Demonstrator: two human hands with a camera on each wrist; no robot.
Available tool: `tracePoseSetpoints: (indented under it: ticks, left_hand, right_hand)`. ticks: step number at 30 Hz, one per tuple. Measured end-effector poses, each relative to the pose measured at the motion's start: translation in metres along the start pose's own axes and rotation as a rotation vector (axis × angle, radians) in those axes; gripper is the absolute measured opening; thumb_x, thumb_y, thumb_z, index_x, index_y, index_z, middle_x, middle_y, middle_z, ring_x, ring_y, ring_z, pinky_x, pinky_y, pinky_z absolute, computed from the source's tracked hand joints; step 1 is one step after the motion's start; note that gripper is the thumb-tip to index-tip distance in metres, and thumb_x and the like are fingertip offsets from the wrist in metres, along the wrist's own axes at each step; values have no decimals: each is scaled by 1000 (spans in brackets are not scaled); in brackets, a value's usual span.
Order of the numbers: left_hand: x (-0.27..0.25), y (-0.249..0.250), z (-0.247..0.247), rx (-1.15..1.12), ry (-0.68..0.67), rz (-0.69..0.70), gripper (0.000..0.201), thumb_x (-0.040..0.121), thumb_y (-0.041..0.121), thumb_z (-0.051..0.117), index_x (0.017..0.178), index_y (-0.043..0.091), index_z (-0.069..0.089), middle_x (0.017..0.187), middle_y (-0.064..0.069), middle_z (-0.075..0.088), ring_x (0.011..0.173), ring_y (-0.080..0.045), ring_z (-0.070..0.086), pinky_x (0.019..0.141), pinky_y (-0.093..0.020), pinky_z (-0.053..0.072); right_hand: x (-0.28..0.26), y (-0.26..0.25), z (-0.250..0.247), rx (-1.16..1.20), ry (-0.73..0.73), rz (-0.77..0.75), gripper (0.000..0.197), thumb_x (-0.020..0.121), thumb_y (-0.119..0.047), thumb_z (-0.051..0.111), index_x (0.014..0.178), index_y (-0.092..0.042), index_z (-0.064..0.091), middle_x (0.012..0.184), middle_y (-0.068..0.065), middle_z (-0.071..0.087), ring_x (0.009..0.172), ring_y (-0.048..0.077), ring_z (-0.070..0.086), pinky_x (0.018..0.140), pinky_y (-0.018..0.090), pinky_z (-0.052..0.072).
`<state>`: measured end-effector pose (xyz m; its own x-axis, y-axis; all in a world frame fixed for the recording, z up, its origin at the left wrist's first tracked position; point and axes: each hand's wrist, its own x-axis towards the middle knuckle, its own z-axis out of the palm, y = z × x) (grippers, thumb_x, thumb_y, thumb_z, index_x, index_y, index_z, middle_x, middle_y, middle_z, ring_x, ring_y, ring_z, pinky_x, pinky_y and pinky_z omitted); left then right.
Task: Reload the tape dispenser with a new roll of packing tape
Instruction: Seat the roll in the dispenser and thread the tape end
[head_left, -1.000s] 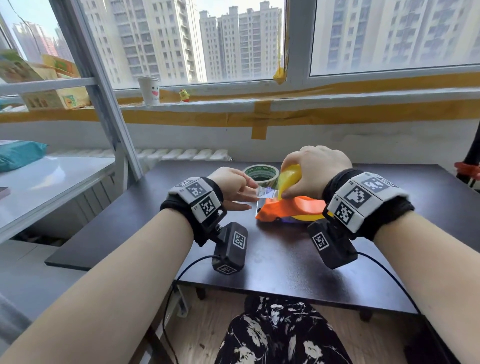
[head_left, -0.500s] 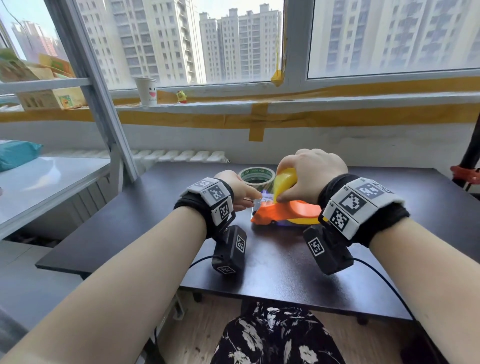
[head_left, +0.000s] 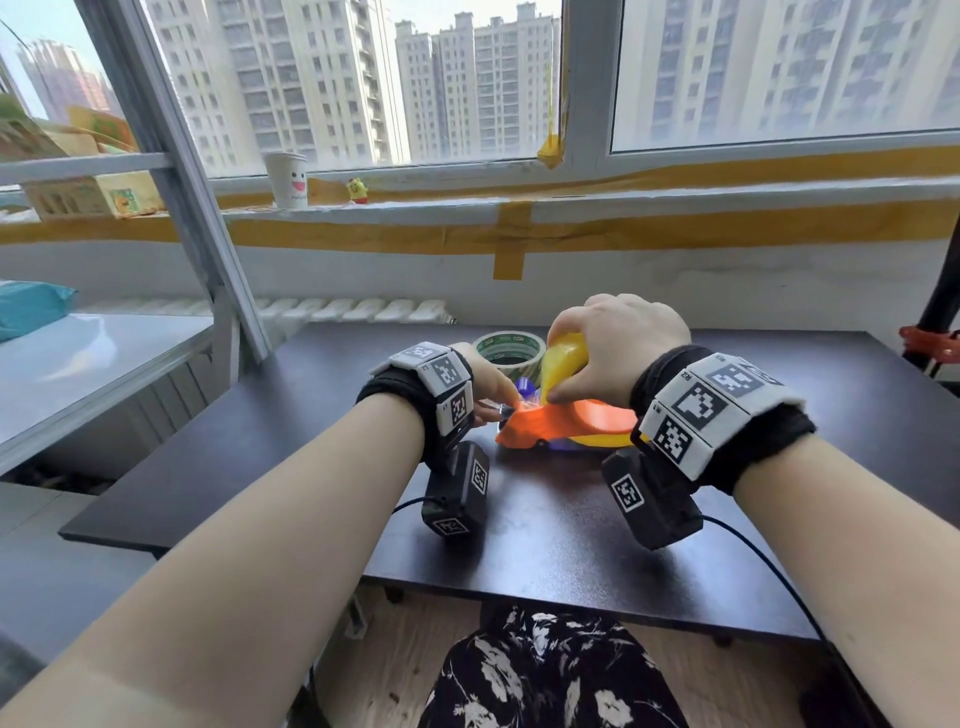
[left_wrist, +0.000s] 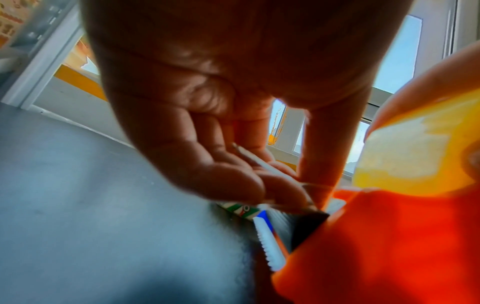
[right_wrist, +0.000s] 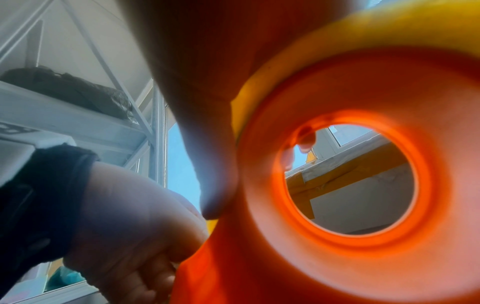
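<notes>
An orange tape dispenser (head_left: 566, 422) lies on its side on the dark table (head_left: 291, 441). My right hand (head_left: 557, 370) grips the yellow tape roll (head_left: 569, 353) that sits on the dispenser's orange hub (right_wrist: 350, 205), thumb (right_wrist: 210, 164) on the near side. At the dispenser's front end my left hand (head_left: 501, 408) pinches the clear tape end. In the left wrist view the fingertips (left_wrist: 280, 189) hold that strip just above the white serrated blade (left_wrist: 269, 246). How the strip runs through the dispenser's mouth is hidden.
A second roll with a green-printed core (head_left: 509, 351) lies flat just behind the hands. A white shelf unit (head_left: 78, 364) stands to the left. A paper cup (head_left: 287, 179) sits on the window sill. A red and black stand (head_left: 930, 348) is at the right edge.
My left hand has moved right, from beside the dispenser to its front end, so the stretch of clear tape between the hands is shorter. The right hand stays on the yellow roll.
</notes>
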<state>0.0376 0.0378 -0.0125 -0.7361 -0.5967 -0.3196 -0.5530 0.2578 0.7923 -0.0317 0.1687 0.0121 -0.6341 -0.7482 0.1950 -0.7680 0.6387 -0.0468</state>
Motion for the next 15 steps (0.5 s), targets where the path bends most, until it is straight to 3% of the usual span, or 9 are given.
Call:
tracePoseSetpoints:
  ticks: [4,8,12,15]
  left_hand:
    - [4,1,-2,4,14,4,25,79,1,68,60,9,53,35,-1,55,24,-4,49,36,-10,38]
    - [6,-3,-5,-20,20,13,26,82,2,67,62,8,52,32,1,56,27,-6,54,42,-15,44]
    - [10,-3,-4,-30,17,22,20,87,10,63,70,7,54,62,-6,62,52,-14,61,57,-26,53]
    - [8,-4,-6,-38,-20,19,12,85,8,65,77,5,57,72,-6,60,64,-15,60,70,-28,54]
  right_hand:
    - [1,0,0,-10,-4,-6,59,64,-63,68,117,-41,55,120,-1,56,120,24,49,94,36,39]
    - [3,1,0,-27,-14,-22,60,66,-63,67,120,-40,54,122,0,56,120,25,49,94,37,40]
    - [3,2,-1,-28,-12,-23,60,66,-63,67,120,-40,54,122,0,56,121,25,49,94,36,40]
    - [2,1,0,-24,-6,-21,59,66,-62,67,119,-40,55,120,0,56,120,24,50,93,36,40]
